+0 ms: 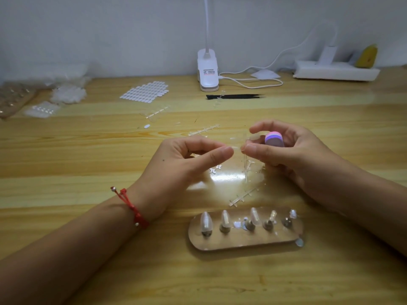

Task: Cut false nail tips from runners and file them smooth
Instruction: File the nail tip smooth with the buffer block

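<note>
The left hand [193,159] pinches thumb to forefinger on a clear nail tip [235,147] on the runner [246,166]. The right hand [286,155] pinches the runner too, with a pink-and-purple file block [273,139] tucked in its curled fingers. Both hover above the tabletop [88,150]. Nearer stands a stand [220,243] with 5 pegs [225,227].

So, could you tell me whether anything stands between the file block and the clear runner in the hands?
Nothing visible does: the right hand holds the file block just beside the runner, which the left hand also pinches.
</note>
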A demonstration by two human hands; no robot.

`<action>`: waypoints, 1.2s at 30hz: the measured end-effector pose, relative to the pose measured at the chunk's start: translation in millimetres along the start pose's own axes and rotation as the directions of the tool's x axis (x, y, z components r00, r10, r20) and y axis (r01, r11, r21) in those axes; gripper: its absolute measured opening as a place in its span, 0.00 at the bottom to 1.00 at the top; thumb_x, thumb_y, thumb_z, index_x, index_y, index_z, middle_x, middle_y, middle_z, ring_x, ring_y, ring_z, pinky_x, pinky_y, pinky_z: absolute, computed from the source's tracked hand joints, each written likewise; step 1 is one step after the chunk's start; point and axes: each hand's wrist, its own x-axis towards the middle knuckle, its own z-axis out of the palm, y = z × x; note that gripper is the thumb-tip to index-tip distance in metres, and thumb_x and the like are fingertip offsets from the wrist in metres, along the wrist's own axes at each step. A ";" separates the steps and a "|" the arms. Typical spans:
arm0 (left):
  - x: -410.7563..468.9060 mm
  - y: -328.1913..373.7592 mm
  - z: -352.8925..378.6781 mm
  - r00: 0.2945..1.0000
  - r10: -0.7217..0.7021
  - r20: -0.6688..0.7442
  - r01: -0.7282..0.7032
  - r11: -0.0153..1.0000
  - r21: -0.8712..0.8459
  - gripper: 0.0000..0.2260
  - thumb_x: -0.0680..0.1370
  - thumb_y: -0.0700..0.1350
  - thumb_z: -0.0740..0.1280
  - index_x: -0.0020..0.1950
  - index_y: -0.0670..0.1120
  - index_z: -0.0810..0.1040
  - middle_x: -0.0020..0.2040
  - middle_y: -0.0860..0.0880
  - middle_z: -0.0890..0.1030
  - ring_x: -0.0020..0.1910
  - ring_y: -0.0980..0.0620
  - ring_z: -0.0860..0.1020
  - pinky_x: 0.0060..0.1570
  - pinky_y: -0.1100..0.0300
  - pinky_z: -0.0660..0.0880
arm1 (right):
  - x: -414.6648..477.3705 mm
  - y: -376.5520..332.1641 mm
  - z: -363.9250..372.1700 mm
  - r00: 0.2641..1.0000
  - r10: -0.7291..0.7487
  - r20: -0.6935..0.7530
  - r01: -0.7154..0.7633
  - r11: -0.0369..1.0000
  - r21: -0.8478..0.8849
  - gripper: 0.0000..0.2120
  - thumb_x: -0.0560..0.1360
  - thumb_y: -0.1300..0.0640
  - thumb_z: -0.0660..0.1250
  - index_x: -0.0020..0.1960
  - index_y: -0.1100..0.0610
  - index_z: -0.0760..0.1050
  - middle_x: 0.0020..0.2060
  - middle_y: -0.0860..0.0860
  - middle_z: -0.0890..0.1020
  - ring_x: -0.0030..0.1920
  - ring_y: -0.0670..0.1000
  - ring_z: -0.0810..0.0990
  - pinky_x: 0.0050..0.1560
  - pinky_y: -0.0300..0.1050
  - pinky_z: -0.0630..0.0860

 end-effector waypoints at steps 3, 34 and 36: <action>0.0 0.1 0.0 1.000 0.004 0.031 -0.004 1.000 0.000 0.13 0.63 0.56 0.72 0.41 0.50 0.85 0.41 0.48 0.82 0.41 0.55 0.76 0.40 0.64 0.73 | 0.6 0.4 0.5 0.998 0.036 0.048 -0.037 0.999 0.019 0.12 0.55 0.53 0.78 0.38 0.46 0.83 0.33 0.47 0.83 0.27 0.40 0.76 0.27 0.28 0.69; -1.7 -0.7 7.3 0.963 0.214 -0.163 -0.214 0.977 0.021 0.07 0.68 0.51 0.69 0.41 0.48 0.81 0.30 0.59 0.76 0.30 0.63 0.72 0.33 0.73 0.68 | 8.7 -1.4 -1.1 0.992 0.068 -0.108 -0.032 0.952 0.304 0.15 0.76 0.61 0.53 0.54 0.62 0.77 0.36 0.53 0.65 0.32 0.46 0.65 0.27 0.37 0.62; -1.2 -0.3 7.7 0.969 0.193 -0.157 -0.194 0.981 0.008 0.09 0.69 0.51 0.68 0.42 0.47 0.80 0.29 0.59 0.75 0.29 0.63 0.71 0.33 0.73 0.67 | 8.4 0.8 -1.4 0.998 0.048 -0.042 -0.029 0.923 0.383 0.13 0.73 0.61 0.59 0.53 0.61 0.79 0.35 0.53 0.73 0.34 0.47 0.72 0.32 0.39 0.74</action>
